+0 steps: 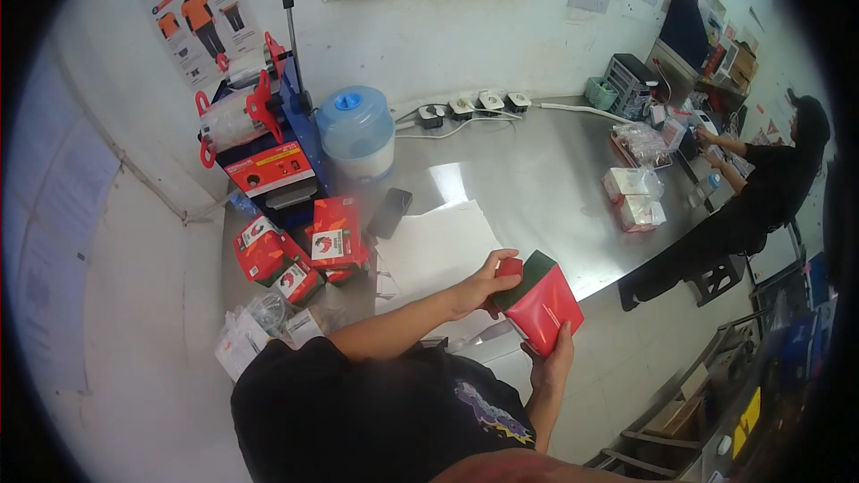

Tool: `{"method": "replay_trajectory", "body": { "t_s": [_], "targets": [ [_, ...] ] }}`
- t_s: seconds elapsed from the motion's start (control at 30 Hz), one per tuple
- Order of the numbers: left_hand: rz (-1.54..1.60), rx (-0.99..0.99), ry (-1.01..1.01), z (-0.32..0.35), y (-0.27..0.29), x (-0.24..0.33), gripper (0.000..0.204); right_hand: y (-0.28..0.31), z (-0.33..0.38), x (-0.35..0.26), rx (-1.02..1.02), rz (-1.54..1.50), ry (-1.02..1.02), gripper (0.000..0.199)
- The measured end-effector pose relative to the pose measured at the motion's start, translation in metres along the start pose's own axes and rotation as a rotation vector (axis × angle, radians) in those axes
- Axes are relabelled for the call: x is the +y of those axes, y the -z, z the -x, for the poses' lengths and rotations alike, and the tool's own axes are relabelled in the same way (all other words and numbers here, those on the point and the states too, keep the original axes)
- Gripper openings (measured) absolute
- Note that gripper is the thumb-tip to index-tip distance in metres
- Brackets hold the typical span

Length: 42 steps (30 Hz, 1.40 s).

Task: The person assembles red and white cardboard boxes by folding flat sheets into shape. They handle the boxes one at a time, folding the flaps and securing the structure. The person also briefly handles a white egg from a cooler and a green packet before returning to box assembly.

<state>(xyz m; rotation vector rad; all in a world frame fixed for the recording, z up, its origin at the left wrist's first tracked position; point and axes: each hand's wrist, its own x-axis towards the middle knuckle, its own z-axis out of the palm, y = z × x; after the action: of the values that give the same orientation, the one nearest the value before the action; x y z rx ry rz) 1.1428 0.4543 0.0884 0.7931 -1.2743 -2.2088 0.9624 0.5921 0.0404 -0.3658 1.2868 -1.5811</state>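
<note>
Just past the table's front edge, I hold a red and dark green paper box (546,309) between both hands. My left hand (483,289) is closed on its upper left end, by a red flap. Lower down, my right hand (555,360) grips the near right side, its thumb on the red face. The far fingers of both hands are partly hidden by the box. Under my left forearm lie white paper sheets (438,246) on the metal table (537,170). Several similar red boxes (338,234) stand in a group to the left.
A sealing machine (273,170) with red handles and a blue-lidded tub (356,130) stand at back left. Near the sheets lies a dark phone (391,213). Power sockets (474,107) line the wall. Wrapped white packs (633,197) sit right, near a seated person (769,170).
</note>
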Motion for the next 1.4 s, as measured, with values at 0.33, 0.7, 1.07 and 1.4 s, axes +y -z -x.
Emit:
{"method": "replay_trajectory", "body": {
  "t_s": [0.33,0.7,1.07,1.4],
  "targets": [
    [0.055,-0.178,-0.089,0.004,0.011,-0.022,0.072,-0.008,0.009,0.000,0.044,0.089,0.029,0.057],
    [-0.272,-0.125,-0.165,-0.017,0.028,-0.057,0.068,-0.003,0.014,0.014,0.113,0.137,0.016,0.052],
    [-0.138,0.017,-0.084,-0.011,0.010,-0.065,0.065,0.012,0.027,0.016,-0.006,-0.140,0.247,0.067],
    [0.040,-0.160,0.298,0.019,0.037,-0.075,0.070,0.019,0.047,0.015,-0.180,0.167,0.251,0.084]
  ]
}}
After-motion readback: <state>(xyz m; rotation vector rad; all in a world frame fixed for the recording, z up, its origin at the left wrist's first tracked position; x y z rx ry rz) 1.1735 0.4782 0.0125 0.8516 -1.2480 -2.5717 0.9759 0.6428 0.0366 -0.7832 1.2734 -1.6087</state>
